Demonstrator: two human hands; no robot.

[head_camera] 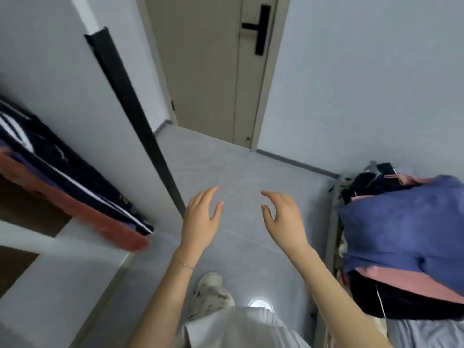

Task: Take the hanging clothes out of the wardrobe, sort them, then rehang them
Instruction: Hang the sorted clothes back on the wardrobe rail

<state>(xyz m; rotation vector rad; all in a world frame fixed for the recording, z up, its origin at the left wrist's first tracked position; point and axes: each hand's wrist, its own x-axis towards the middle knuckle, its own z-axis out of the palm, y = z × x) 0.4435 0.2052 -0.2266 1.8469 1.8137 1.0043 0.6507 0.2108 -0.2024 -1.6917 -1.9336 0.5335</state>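
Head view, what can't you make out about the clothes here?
- Hanging clothes, head view: blurred and cut off by the left edge; their number is unclear.
- Clothes pile, head view: cut off by the right edge; the blue garment covers what lies beneath.

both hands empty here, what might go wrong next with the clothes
1. The heaped pile of clothes on the right bulges past its grey frame; adding more may tip it onto the floor.
2. The wardrobe door's dark edge stands close to the left hand; a reach towards the hanging clothes could knock it.
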